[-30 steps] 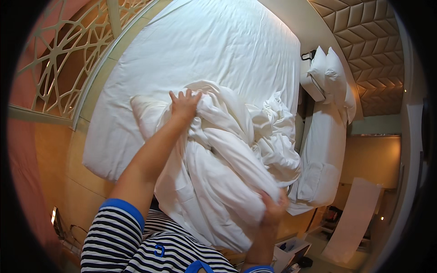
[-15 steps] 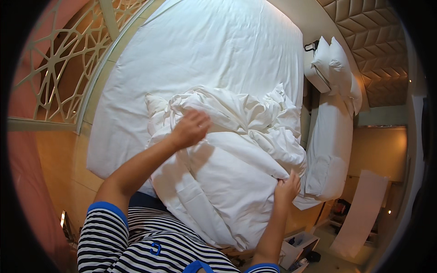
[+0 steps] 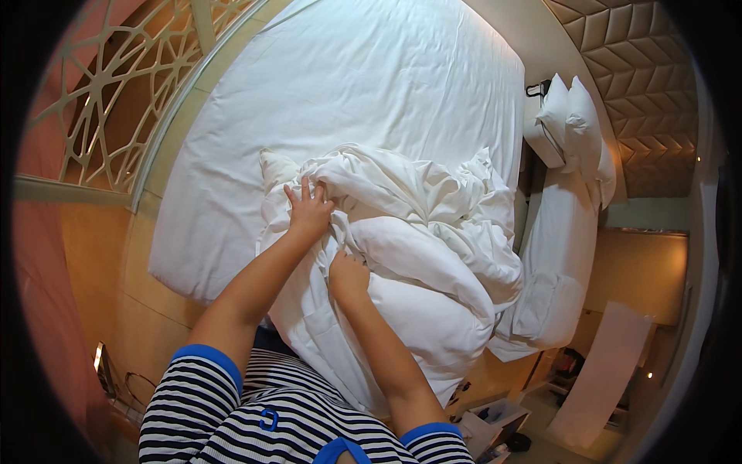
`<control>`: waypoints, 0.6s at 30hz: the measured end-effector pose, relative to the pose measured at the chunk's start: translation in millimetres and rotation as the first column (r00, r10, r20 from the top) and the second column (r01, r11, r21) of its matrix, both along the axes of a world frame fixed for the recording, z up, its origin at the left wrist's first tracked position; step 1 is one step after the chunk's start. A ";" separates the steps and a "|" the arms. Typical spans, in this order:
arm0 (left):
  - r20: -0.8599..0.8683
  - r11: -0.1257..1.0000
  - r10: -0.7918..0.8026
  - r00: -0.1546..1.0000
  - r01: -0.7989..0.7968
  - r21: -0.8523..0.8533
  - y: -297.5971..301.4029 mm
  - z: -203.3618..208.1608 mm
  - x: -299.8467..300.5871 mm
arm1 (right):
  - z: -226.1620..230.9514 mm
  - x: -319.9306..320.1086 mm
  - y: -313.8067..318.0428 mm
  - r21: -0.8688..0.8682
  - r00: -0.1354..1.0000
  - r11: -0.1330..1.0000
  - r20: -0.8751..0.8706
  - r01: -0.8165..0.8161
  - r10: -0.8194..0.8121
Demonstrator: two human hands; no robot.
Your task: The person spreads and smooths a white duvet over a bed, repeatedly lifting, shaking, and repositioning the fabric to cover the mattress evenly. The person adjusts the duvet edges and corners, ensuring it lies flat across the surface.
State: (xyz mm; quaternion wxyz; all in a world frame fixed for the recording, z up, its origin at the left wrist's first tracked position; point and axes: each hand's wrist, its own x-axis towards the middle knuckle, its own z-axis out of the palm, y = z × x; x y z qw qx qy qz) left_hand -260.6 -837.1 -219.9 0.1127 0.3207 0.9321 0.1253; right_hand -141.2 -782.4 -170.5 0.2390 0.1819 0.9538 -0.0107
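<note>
Head view: a rumpled white duvet (image 3: 425, 309) lies bunched over the near part of the bed (image 3: 363, 85). At the bed's near side, the left hand (image 3: 311, 213) rests on the duvet, its grip spread. Just beside it, the right hand (image 3: 349, 278) has its fingers curled against a fold; whether that grip pinches the cloth, I cannot tell. A blue, letter-like emblem (image 3: 275, 420) marks the striped shirt (image 3: 325, 402) at the bed's near edge. White pillows (image 3: 581, 127) stand right of the bed, a pale lattice screen (image 3: 94, 97) left of it.
</note>
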 end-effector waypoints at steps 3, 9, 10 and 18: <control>-0.076 0.996 0.057 0.995 -0.052 0.070 1.3 -8.8 0.8 | 13.9 12.2 -1.8 -0.204 0.990 0.971 -0.026 0.127 -0.136; -0.118 0.964 0.177 0.977 -0.148 0.222 -1.3 -7.9 -21.4 | 114.3 62.4 13.4 -0.442 0.860 0.891 -0.410 0.105 -0.305; -0.100 0.950 0.207 0.973 -0.176 0.259 -8.3 -10.6 -28.9 | 135.3 73.3 14.7 -0.526 0.819 0.838 -0.410 0.148 -0.402; 0.037 0.920 0.024 0.999 -0.037 0.391 -50.1 -20.3 -39.2 | 240.9 155.4 14.3 -0.322 0.895 0.931 -0.446 -0.171 0.010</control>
